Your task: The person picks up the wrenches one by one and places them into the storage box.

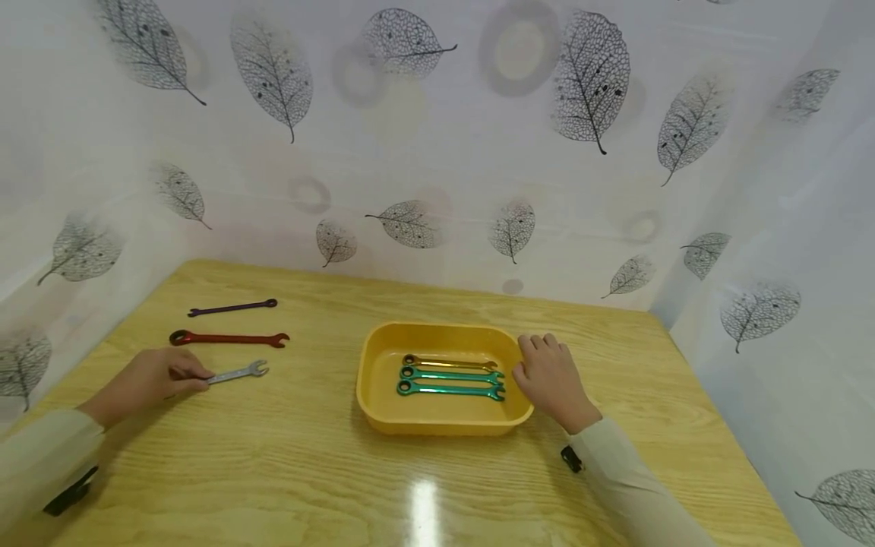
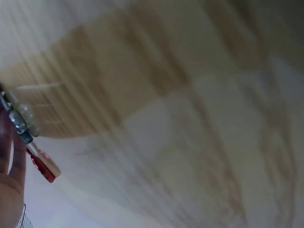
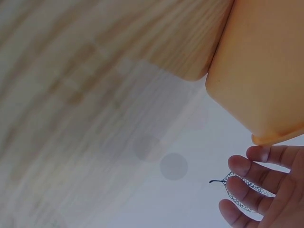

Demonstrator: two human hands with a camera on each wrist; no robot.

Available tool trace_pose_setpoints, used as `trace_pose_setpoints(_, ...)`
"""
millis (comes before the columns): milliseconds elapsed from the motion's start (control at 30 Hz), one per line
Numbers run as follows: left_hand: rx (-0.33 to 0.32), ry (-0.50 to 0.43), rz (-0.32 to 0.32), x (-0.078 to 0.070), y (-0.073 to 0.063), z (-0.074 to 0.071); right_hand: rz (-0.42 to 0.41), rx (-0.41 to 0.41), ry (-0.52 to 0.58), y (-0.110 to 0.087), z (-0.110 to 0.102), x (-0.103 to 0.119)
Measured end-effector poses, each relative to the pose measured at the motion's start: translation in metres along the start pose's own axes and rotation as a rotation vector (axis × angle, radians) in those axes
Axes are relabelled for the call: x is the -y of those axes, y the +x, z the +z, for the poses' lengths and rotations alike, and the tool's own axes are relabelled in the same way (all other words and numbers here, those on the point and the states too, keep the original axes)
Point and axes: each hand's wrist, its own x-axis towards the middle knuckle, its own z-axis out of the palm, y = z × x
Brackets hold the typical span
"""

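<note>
Head view, nearest first: pale sleeves point(image 1: 629, 479) reach in over a wood-grain table point(image 1: 307, 486). Left hand point(image 1: 153, 380), at the left of the table, pinches a silver wrench point(image 1: 235, 375) by one end; open jaw points right. Yellow tray point(image 1: 444, 429) stands near mid-table. Right hand point(image 1: 554, 384) is at its right rim, fingers spread and loosely extended; right wrist view has one fingertip at the rim. Thumb contact: cannot tell. Tray contents, near to far: first green wrench point(image 1: 451, 391), second green wrench point(image 1: 451, 375), gold wrench point(image 1: 451, 363); roughly parallel, ring ends left. Beyond the silver one, on the table: red wrench point(image 1: 232, 339), ring end left; then purple wrench point(image 1: 235, 308), ring end right. Farthest: leaf-printed backdrop point(image 1: 437, 152).
</note>
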Motion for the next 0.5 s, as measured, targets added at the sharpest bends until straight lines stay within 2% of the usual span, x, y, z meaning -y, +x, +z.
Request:
trace_pose_setpoints(100,-0.01,-0.015,-0.015,0.0002,0.0004,0.0012,0.002,0.002,0.002,-0.0001,-0.0006,-0.0004)
trace_pose_setpoints(267,0.032,-0.059,-0.072,0.0,0.0019,0.0018,0.009,0.016,0.0,0.0003,0.0003,-0.0007)
trace_pose_setpoints(500,0.059,-0.072,-0.068,-0.0021,0.0028,0.0026,0.009,0.02,0.015,-0.0003,0.001,0.0)
